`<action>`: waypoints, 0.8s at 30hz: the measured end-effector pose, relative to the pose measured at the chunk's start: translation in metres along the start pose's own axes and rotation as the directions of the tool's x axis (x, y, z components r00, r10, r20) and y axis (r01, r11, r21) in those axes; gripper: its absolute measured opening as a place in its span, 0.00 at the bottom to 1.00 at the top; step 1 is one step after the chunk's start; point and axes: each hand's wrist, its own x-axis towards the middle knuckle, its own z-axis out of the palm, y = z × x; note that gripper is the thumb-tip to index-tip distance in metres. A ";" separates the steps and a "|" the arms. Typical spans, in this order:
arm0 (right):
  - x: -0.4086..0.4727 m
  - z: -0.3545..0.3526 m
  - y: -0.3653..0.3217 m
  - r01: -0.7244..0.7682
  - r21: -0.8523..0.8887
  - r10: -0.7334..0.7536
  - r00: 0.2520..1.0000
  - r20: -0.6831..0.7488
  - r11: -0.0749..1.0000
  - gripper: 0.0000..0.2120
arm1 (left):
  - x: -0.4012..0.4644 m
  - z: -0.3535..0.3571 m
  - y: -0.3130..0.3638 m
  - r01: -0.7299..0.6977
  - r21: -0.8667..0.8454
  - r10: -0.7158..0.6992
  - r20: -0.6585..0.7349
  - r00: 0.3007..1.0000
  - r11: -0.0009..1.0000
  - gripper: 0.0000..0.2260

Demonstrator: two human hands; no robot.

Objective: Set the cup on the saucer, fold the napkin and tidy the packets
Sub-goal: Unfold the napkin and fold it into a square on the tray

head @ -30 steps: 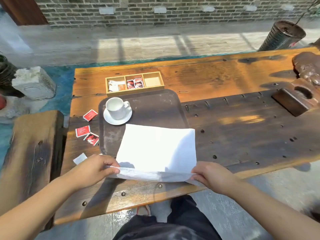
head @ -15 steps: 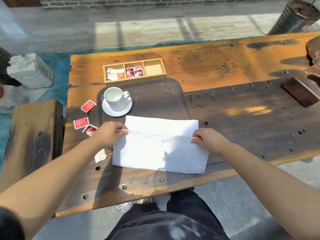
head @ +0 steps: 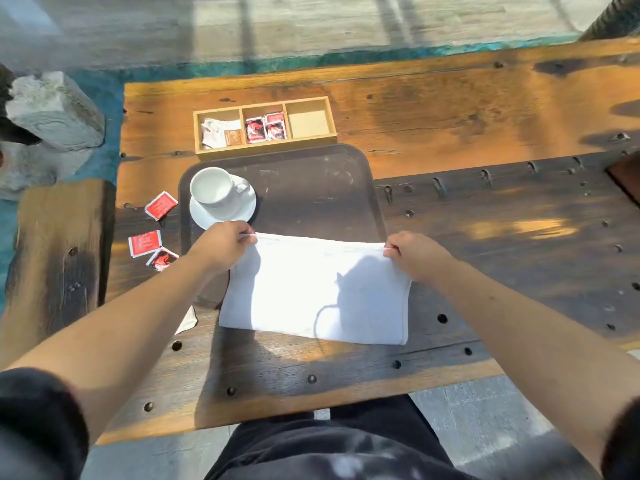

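Note:
A white napkin (head: 311,289) lies folded in half across the near edge of the dark tray (head: 311,188). My left hand (head: 225,245) pinches its far left corner and my right hand (head: 415,256) pinches its far right corner. The white cup (head: 213,187) stands on its saucer (head: 242,211) at the tray's left, just beyond my left hand. Three red packets (head: 161,204) (head: 144,242) (head: 162,258) lie on the table left of the tray. A white packet (head: 187,322) peeks out under my left forearm.
A wooden box (head: 265,124) with three compartments sits behind the tray: white packets on the left, red ones in the middle, the right one bare. A wooden bench (head: 55,258) stands to the left. A pale stone block (head: 52,109) lies beyond it.
Both hands carried the napkin's near edge away from me and laid it on the far edge, so the napkin now lies folded in half.

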 end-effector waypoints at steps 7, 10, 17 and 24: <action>0.035 0.007 0.012 -0.035 -0.008 0.034 0.998 -0.044 0.999 0.09 | 0.022 0.004 0.005 0.018 0.162 -0.011 -0.045 0.999 0.987 0.10; 0.043 0.011 0.016 -0.081 -0.032 0.079 0.996 -0.040 0.996 0.08 | 0.028 0.007 0.009 0.023 0.231 -0.010 -0.056 0.998 0.973 0.10; 0.040 0.019 0.026 -0.208 0.275 0.222 0.975 -0.019 0.939 0.17 | 0.004 0.038 0.032 -0.205 0.392 0.243 -0.050 0.969 0.897 0.10; 0.025 0.018 0.029 -0.282 0.444 0.310 0.951 0.011 0.850 0.06 | -0.046 0.104 0.084 -0.527 0.225 0.508 0.142 0.850 0.819 0.09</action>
